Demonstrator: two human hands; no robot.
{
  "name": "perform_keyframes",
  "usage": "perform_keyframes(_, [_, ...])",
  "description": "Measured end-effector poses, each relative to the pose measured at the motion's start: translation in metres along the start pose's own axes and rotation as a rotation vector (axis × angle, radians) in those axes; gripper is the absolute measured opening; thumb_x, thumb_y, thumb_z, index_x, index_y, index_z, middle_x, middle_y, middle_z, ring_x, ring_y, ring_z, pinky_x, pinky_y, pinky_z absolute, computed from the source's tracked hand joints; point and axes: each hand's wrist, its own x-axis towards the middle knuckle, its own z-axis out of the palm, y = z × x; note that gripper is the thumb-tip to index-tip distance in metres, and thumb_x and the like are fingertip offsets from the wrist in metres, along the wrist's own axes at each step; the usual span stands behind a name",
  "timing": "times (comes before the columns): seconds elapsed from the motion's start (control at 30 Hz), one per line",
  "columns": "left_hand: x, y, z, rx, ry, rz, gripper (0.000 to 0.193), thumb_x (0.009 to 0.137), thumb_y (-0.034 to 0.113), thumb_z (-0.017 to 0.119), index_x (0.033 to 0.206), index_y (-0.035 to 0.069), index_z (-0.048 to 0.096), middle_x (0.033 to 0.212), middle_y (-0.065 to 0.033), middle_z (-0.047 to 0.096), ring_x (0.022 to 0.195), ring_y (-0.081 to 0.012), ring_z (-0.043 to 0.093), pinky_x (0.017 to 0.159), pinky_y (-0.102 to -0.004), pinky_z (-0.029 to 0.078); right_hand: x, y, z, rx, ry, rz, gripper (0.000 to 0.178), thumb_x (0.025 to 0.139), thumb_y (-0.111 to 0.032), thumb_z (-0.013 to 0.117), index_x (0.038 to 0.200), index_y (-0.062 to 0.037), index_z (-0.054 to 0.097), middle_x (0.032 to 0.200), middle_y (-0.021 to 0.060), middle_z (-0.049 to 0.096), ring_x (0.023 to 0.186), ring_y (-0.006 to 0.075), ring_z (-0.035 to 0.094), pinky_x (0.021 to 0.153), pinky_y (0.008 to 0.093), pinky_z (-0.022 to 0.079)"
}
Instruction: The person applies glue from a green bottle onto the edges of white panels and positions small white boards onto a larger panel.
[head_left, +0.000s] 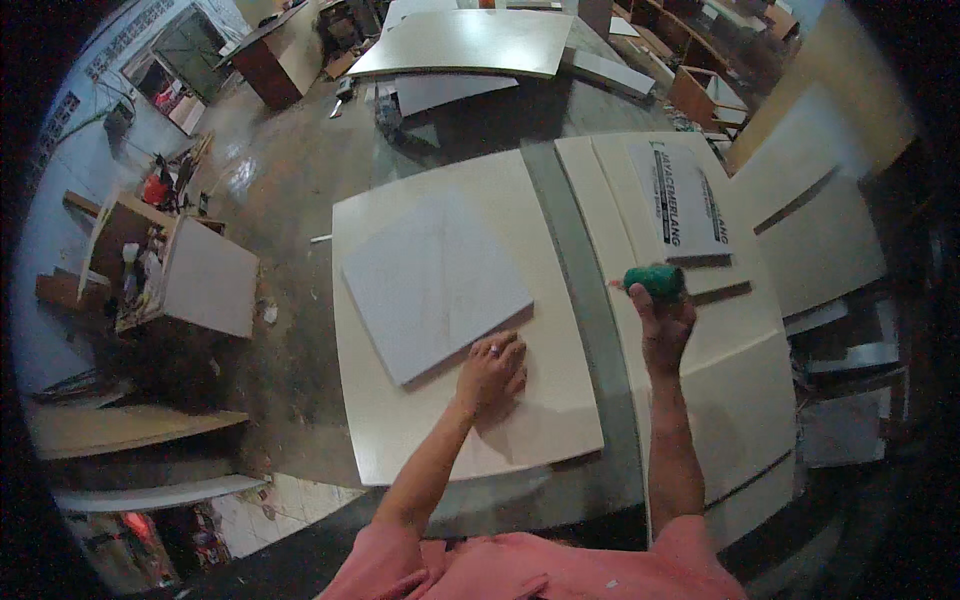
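Note:
My left hand [492,370] is at the near right edge of a square white panel [435,280] with faint grey marbling. Its fingers are curled, and a ring shows on one; whatever they may hold is hidden. The panel lies turned at an angle on a larger cream board [540,425]. Off to the right, my right hand [666,325] is wrapped round a green bottle-like container [655,281], held tilted sideways above the cream boards. A small reddish tip sticks out of its left end.
Stacked cream boards [720,400] lie on the right, with a printed white piece [680,200] and a dark strip [722,292] on them. A large pale sheet [465,42] lies at the far end. A white cabinet [210,277] stands on the left; panels lean at right.

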Motion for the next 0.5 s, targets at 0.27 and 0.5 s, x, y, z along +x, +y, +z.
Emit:
perform_keyframes(0.27, [0.004, -0.002, 0.006, 0.02, -0.01, -0.033, 0.052, 0.075, 0.033, 0.069, 0.122, 0.016, 0.055, 0.132, -0.0054, 0.049, 0.123, -0.0243, 0.045, 0.101, -0.0407, 0.035, 0.163, 0.079, 0.113, 0.148, -0.133, -0.07, 0.026, 0.084, -0.02, 0.074, 0.1, -0.0023, 0.064, 0.09, 0.0062, 0.069, 0.085, 0.0136, 0.064, 0.079, 0.0291, 0.05])
perform_keyframes(0.5, [0.006, 0.0, 0.002, -0.019, -0.077, -0.073, 0.051, 0.074, 0.031, 0.07, 0.123, 0.019, 0.058, 0.131, -0.0041, 0.052, 0.117, -0.0228, 0.049, 0.096, -0.0393, 0.037, 0.251, 0.196, 0.197, -0.093, -0.119, -0.026, 0.041, 0.077, -0.042, 0.076, 0.089, -0.0054, 0.064, 0.08, 0.0056, 0.069, 0.075, 0.0166, 0.065, 0.076, 0.0331, 0.051])
